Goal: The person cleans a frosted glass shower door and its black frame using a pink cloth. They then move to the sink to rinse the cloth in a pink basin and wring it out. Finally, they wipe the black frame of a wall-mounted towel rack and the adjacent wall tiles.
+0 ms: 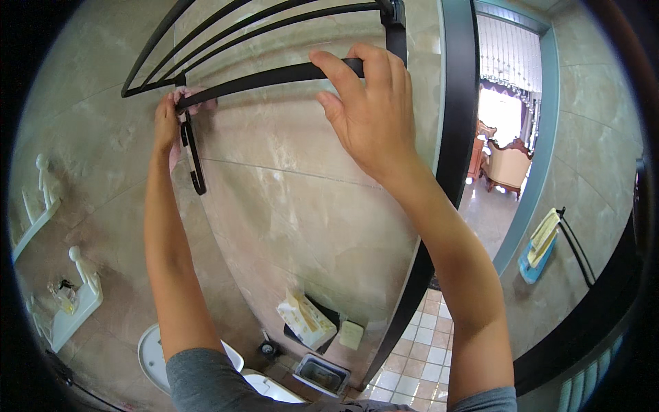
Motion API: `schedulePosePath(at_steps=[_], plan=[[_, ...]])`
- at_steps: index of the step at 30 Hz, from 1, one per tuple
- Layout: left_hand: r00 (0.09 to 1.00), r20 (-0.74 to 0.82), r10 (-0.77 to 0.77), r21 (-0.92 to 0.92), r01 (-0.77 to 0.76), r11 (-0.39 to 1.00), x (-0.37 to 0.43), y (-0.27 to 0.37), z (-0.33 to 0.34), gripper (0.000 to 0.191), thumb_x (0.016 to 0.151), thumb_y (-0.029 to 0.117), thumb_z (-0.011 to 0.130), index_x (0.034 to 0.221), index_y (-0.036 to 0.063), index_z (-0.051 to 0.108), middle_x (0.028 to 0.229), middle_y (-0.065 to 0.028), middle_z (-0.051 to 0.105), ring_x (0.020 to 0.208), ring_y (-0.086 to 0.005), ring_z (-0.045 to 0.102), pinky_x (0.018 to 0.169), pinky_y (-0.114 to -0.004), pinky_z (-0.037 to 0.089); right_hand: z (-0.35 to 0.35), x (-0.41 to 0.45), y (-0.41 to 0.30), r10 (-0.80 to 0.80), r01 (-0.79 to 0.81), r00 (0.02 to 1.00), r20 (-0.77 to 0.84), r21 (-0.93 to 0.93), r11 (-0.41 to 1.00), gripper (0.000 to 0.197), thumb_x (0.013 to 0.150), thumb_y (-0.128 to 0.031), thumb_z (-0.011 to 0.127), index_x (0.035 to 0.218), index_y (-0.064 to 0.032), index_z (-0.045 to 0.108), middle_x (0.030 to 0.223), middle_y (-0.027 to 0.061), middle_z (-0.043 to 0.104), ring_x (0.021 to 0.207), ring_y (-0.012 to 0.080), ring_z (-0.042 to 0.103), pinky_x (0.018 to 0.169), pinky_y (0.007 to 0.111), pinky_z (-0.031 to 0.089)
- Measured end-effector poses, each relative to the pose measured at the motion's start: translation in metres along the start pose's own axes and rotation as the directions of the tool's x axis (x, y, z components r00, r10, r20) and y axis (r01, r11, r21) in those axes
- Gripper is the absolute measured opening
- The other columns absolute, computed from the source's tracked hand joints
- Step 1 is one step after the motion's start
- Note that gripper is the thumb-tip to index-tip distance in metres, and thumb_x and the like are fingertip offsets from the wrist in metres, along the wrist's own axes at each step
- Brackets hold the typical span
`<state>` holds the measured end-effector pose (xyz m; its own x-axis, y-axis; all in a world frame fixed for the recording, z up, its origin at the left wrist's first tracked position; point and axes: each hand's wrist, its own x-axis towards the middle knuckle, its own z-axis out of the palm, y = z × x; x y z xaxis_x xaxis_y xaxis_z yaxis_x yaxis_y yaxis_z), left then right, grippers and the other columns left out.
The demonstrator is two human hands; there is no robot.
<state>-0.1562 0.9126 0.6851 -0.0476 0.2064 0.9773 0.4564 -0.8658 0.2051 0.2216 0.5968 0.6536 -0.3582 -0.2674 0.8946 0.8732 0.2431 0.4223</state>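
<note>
A black metal towel rack (267, 76) is mounted on the tiled wall, with a flat front bar and several thin rods behind and above it. At the rack's left corner, my left hand (165, 123) presses a pink cloth (194, 99) around the end of the flat bar. Part of the cloth hangs behind my wrist. My right hand (378, 100) hooks its fingers over the right part of that bar, with the thumb held apart below. Beneath the left corner hangs a black strip with hooks (193, 159).
Left are white wall shelves (77, 314) with figurines. Below are a tissue pack (307, 319), soap-like block (351, 335), grey bin (322, 375) and white toilet lid (152, 355). A black door frame (458, 103) stands right; cloths (540, 244) hang on a rail beyond.
</note>
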Motion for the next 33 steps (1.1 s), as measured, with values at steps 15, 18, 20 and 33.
schedulePosePath(at_steps=[15,18,20,33], plan=[[0.959,-0.069,-0.275,-0.130,0.265,0.956,-0.008,0.048,-0.021,0.035,0.104,0.031,0.048,0.110,0.0006,0.065,0.092,-0.0098,0.069,0.083,-0.0218,0.061,0.077,-0.035,0.048,-0.003,0.002,-0.003,0.016,-0.016,1.000,0.010,-0.005,1.000,0.060,0.074,-0.023,0.079,0.129,-0.0227,0.055,0.120,0.0119,0.044,0.116,0.0334,0.042,0.101,0.049,0.037],[0.954,-0.211,-0.214,-0.016,0.216,0.976,-0.024,0.062,0.006,0.040,0.105,0.031,0.046,0.102,-0.0030,0.066,0.089,-0.0120,0.069,0.079,-0.0226,0.062,0.076,-0.036,0.049,-0.003,-0.004,-0.001,0.020,-0.020,1.000,0.009,-0.020,1.000,0.061,0.073,-0.021,0.080,0.130,-0.0249,0.056,0.121,0.0113,0.045,0.112,0.0338,0.044,0.098,0.047,0.039],[0.891,-0.155,-0.427,-0.536,0.288,0.794,-0.031,0.061,0.017,0.043,0.106,0.031,0.039,0.116,-0.0021,0.063,0.111,-0.0109,0.068,0.100,-0.0203,0.060,0.087,-0.033,0.046,-0.004,-0.006,0.000,0.013,-0.013,1.000,0.008,-0.031,0.999,0.061,0.074,-0.021,0.080,0.130,-0.0251,0.056,0.122,0.0105,0.044,0.114,0.0332,0.044,0.098,0.047,0.039],[0.873,-0.340,-0.350,-0.918,-0.229,0.323,-0.042,0.332,-0.053,0.042,0.105,0.034,0.032,0.126,0.0061,0.055,0.133,-0.0149,0.058,0.122,-0.0330,0.055,0.105,-0.051,0.045,-0.008,0.001,-0.004,0.051,-0.051,0.999,-0.011,0.027,0.998,0.058,0.077,-0.022,0.077,0.131,-0.0234,0.056,0.128,0.0077,0.044,0.125,0.0310,0.039,0.107,0.046,0.035]])
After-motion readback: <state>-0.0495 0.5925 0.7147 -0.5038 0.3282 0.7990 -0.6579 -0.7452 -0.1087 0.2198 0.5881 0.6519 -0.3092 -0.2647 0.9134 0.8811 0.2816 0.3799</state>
